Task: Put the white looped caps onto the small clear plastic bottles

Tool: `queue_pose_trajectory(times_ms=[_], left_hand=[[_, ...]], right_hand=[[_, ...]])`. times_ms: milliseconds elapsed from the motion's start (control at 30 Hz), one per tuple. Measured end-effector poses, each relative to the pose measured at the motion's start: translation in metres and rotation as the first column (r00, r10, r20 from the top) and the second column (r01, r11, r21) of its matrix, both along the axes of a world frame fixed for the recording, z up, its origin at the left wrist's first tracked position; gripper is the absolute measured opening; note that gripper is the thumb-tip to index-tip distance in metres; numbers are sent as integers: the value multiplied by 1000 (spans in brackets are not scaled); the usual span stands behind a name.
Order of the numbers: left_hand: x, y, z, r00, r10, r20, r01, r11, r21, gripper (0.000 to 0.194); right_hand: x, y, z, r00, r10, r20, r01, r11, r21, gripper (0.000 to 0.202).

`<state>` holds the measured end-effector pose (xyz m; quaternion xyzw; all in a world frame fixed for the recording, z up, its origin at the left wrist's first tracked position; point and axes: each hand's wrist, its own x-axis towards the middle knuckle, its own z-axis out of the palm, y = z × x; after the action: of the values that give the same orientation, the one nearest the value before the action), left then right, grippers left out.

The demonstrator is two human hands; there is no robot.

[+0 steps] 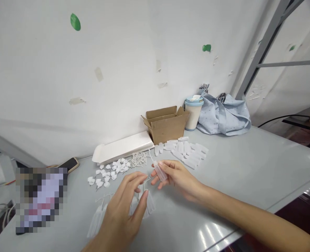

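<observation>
Pinched in my right hand (180,176) is a small translucent plastic bottle (160,173), tilted, with a thin white cord (150,156) sticking out of its neck. My left hand (122,211) is open, its thumb and fingers apart, just left of that bottle. Below and partly behind it lie more translucent bottles with cords (96,221), some hidden by the hand. Beyond my hands, white caps (114,170) are scattered beside a heap of short white cords (139,159). Several translucent bottles without visible cords (190,154) lie farther right.
Along the wall stand a stack of white card (125,147), an open cardboard box (168,127), a cup with a blue lid (194,113) and a light blue cloth bag (223,117). To the left are a phone (72,164) and a pixelated item (43,199) on the grey table (231,164).
</observation>
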<state>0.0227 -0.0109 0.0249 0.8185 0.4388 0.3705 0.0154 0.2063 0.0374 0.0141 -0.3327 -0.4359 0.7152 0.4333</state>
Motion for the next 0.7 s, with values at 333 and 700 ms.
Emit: queue_pose_trajectory(times_ms=[333, 700], left_hand=[[15, 20, -10, 992, -85, -91, 87, 996, 20, 36], [17, 23, -9, 982, -149, -117, 166, 975, 148, 28]], right_hand=[[-5, -5, -5, 980, 55, -193, -83, 987, -138, 33], [-5, -8, -6, 987, 134, -94, -137, 990, -33, 33]])
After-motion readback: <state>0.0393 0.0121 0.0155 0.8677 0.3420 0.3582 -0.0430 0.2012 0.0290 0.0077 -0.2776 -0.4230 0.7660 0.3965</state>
